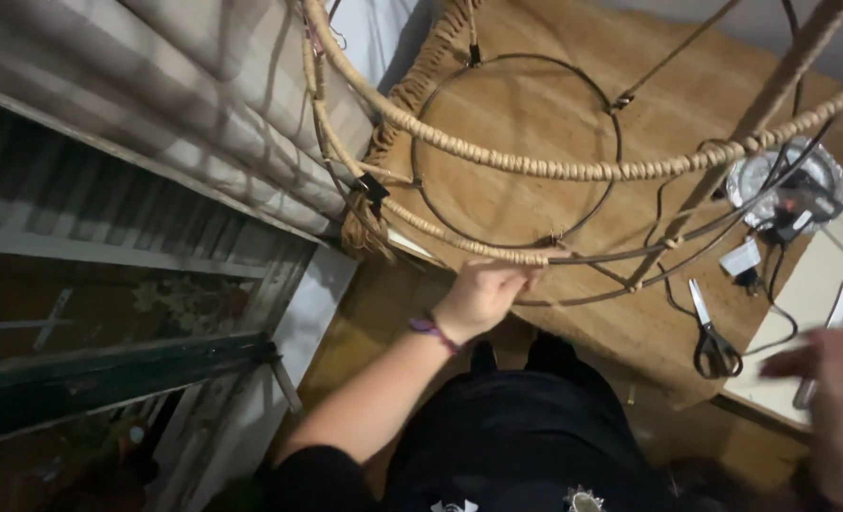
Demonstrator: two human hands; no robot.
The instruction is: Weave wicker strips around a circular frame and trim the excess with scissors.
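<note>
Gripping rope-wrapped wire frame (535, 171), L hand (483, 296) fingers clenched on rim; R hand (834, 403) blurred, fingers seemingly released.

The left hand (483, 296) gripped the frame (497, 159) above the table (535, 114); scissors (713, 338) lay right, near the right hand (834, 398).

one wire frame (535, 171), one scissors (714, 337), two hands (483, 294)

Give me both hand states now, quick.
Left hand: closed, gripping the rope-wrapped wire ring of the frame.
Right hand: blurred at the frame's edge, holds nothing visible; open or closed cannot be told.
</note>
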